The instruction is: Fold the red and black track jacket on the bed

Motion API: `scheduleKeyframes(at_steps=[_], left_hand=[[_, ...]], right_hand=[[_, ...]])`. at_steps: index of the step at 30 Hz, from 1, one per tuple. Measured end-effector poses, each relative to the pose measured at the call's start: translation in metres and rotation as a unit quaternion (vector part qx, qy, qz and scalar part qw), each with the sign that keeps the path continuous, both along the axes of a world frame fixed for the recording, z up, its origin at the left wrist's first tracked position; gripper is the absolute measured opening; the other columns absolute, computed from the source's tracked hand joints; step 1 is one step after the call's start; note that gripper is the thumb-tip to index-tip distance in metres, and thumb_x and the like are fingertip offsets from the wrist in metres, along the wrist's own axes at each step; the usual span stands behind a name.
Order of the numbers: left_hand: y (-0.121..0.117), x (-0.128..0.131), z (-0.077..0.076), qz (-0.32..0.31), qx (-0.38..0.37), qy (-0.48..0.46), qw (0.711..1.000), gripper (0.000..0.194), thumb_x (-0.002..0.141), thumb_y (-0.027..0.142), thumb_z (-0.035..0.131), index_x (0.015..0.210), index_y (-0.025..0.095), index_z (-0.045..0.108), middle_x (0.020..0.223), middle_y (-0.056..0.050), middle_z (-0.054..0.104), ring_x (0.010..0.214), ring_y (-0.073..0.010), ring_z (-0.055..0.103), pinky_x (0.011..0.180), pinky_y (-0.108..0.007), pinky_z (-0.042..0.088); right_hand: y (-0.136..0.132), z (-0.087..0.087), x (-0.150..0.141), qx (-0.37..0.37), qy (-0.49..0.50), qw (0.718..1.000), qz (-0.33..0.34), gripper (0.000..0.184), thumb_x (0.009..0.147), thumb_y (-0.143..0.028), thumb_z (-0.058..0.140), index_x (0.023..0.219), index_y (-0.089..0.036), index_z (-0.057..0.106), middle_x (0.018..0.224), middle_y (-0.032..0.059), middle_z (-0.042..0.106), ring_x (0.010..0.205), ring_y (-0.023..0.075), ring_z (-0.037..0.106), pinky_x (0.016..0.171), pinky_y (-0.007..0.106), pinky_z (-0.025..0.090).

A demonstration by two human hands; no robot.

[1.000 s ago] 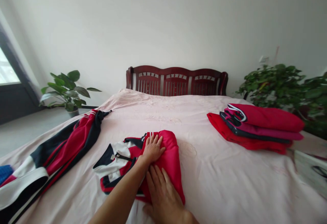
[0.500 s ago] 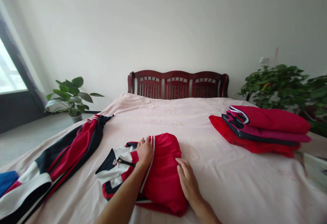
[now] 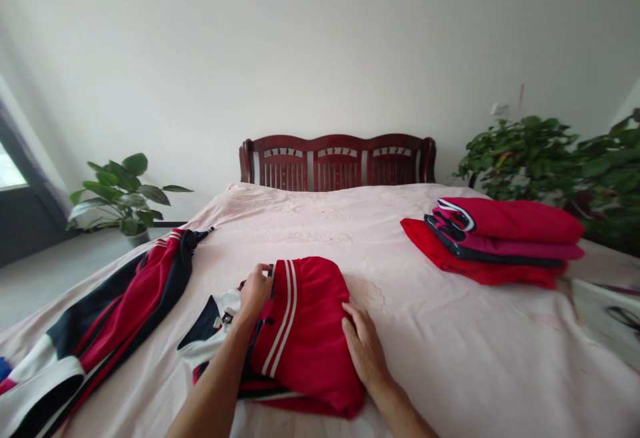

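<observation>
Well, the red track jacket (image 3: 305, 338) lies folded on a pale pink bedsheet (image 3: 450, 365), a little below the middle of the view, and its long axis goes from the far side toward the person, leaning slightly (the two white stripes (image 3: 283, 318) show this direction well). The left hand (image 3: 255, 293) is at the far left corner of the fold, with its fingers bunched together, and they seem to pinch the edge beside the stripes. The right hand (image 3: 365, 348) is on the other side, open, its fingers lying flat against the right edge. So the red cloth is between both hands, and the left hand is the nearer one to the zipped collar (image 3: 225, 318). Farther right, a stack of folded red clothes (image 3: 493, 241) lies well apart; at left, another red and navy track garment (image 3: 115, 311) lies spread out.
</observation>
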State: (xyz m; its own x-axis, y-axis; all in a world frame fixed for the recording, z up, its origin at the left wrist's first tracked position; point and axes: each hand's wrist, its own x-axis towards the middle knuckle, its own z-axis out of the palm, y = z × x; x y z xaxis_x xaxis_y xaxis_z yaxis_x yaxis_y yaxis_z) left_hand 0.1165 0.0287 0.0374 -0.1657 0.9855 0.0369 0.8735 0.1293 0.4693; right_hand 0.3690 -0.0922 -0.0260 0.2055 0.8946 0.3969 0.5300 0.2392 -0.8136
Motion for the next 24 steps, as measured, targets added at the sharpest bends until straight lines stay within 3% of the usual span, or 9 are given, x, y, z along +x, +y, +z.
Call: scheduleKeyframes(at_steps=[7,12,15,18,24], left_hand=[[-0.013,-0.014,-0.001,-0.057,-0.034,0.049,0.997,0.03,0.088,0.025,0.047,0.109,0.021,0.068,0.112,-0.009,0.074,0.104,-0.0234,0.068,0.082,-0.029,0.047],[-0.013,-0.01,0.01,-0.047,-0.021,0.084,0.995,0.05,0.095,0.049,0.032,0.096,0.02,0.072,0.113,-0.017,0.071,0.107,-0.0299,0.066,0.087,-0.037,0.047],[-0.011,-0.004,0.012,-0.057,-0.029,0.09,0.994,0.051,0.089,0.059,0.04,0.088,0.019,0.072,0.106,-0.017,0.073,0.102,-0.0319,0.068,0.082,-0.037,0.048],[-0.007,0.004,0.012,-0.062,-0.023,0.092,0.994,0.039,0.086,0.051,0.048,0.087,0.019,0.07,0.105,-0.015,0.073,0.098,-0.0297,0.069,0.077,-0.034,0.048],[-0.001,0.015,0.008,-0.037,0.004,0.105,0.994,0.033,0.094,0.034,0.038,0.107,0.018,0.063,0.111,-0.015,0.072,0.103,-0.0274,0.068,0.077,-0.033,0.048]], right_hand=[[0.002,-0.003,-0.001,0.005,-0.007,1.0,-0.002,0.044,0.091,-0.038,0.04,0.121,-0.016,0.063,0.126,0.0133,0.062,0.122,0.0252,0.055,0.111,0.048,0.04],[0.003,-0.004,0.0,0.014,-0.008,1.0,-0.003,0.043,0.09,-0.038,0.041,0.119,-0.017,0.065,0.124,0.0126,0.064,0.12,0.0248,0.056,0.11,0.047,0.041],[0.003,-0.002,0.0,0.008,-0.013,1.0,-0.003,0.044,0.09,-0.039,0.041,0.119,-0.016,0.066,0.125,0.0129,0.064,0.121,0.0251,0.056,0.111,0.047,0.041],[0.002,-0.001,0.0,0.006,-0.016,1.0,-0.004,0.045,0.09,-0.038,0.041,0.119,-0.016,0.066,0.124,0.013,0.064,0.121,0.0255,0.057,0.11,0.047,0.042],[0.001,-0.001,0.001,0.007,-0.019,1.0,0.0,0.043,0.09,-0.038,0.042,0.12,-0.017,0.066,0.125,0.0124,0.064,0.121,0.025,0.057,0.11,0.046,0.042]])
